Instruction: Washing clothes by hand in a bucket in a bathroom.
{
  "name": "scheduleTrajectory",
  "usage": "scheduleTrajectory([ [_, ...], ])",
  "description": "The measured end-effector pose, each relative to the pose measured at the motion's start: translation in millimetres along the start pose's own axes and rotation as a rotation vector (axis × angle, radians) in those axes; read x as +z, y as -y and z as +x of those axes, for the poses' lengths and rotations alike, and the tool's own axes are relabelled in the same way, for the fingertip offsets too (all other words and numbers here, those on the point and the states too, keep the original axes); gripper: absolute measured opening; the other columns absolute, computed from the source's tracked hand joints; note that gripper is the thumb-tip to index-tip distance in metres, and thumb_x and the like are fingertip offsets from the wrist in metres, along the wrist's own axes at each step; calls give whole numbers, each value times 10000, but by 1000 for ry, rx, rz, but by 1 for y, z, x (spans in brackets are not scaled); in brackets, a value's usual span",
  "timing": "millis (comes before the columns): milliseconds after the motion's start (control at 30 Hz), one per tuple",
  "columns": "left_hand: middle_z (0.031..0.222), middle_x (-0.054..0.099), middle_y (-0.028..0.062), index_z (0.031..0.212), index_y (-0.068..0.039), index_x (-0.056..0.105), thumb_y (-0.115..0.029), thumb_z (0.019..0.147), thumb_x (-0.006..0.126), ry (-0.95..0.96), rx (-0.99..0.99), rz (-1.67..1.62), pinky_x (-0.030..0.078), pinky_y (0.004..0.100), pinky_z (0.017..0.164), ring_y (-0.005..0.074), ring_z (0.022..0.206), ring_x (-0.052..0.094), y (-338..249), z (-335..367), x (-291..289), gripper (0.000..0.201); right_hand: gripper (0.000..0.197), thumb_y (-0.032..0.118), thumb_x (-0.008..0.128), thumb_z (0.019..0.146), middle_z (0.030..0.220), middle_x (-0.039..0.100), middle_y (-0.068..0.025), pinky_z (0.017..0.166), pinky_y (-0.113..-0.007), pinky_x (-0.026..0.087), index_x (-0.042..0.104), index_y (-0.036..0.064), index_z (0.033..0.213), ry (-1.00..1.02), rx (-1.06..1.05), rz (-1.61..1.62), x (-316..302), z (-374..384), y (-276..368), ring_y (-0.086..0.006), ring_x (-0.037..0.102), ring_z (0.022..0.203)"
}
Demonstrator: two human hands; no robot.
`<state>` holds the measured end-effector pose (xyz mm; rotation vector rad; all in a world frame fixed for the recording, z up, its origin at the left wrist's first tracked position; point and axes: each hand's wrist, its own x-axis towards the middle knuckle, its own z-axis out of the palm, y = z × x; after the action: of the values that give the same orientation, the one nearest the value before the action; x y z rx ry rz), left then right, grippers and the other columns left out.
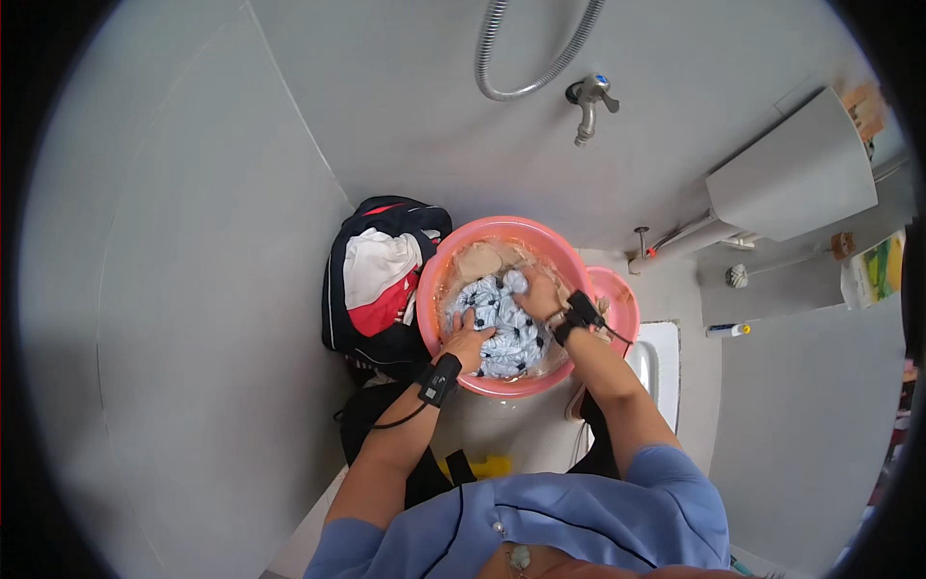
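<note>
A pink basin [431,280] holds water and wet laundry. On top lies a light blue garment [498,333] with dark spots, crumpled and soaked; its kind does not show. My left hand [467,344] rests on the garment's left edge, fingers spread apart. At the upper right of the garment, my right hand [543,293] is closed round a bunched part of it, which bulges out beside the thumb. Behind the garment, beige cloth [482,258] sits in the water. Both wrists carry black straps with small devices and cables.
Left of the basin stands a dark bag [338,289] filled with white and red clothes [377,275]. A smaller pink basin [617,294] touches its right side, near a white squat toilet [656,362]. A tap [587,111] and metal hose [526,92] are on the wall ahead.
</note>
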<state>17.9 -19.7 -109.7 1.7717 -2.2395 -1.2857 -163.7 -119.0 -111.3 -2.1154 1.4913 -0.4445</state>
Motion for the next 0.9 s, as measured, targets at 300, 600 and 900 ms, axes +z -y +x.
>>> scheduleTrajectory([
  [300, 1333, 153, 271, 962, 17, 603, 23, 572, 582, -129, 42, -98, 274, 489, 977, 471, 1204, 212, 17, 17, 32, 391, 247, 235, 615, 686, 1163, 402, -164, 812, -581, 314, 563, 99, 886, 124, -405, -313, -14, -98, 84, -416, 334, 1129],
  [600, 1287, 239, 328, 927, -36, 631, 32, 625, 523, 103, -100, -25, 327, 405, 954, 409, 1133, 382, 19, 24, 43, 328, 194, 267, 475, 795, 893, 572, -158, 773, -469, 387, 586, 116, 747, 343, -261, -341, 61, -19, 0, -352, 463, 1027],
  [900, 1222, 298, 293, 1244, -20, 335, 53, 548, 602, -281, -52, -322, 354, 401, 936, 421, 1120, 380, 9, 3, 16, 749, 318, 260, 431, 859, 745, 552, -216, 700, -432, 415, 577, 0, 751, 42, -31, 40, 20, 2, 12, -395, 508, 763],
])
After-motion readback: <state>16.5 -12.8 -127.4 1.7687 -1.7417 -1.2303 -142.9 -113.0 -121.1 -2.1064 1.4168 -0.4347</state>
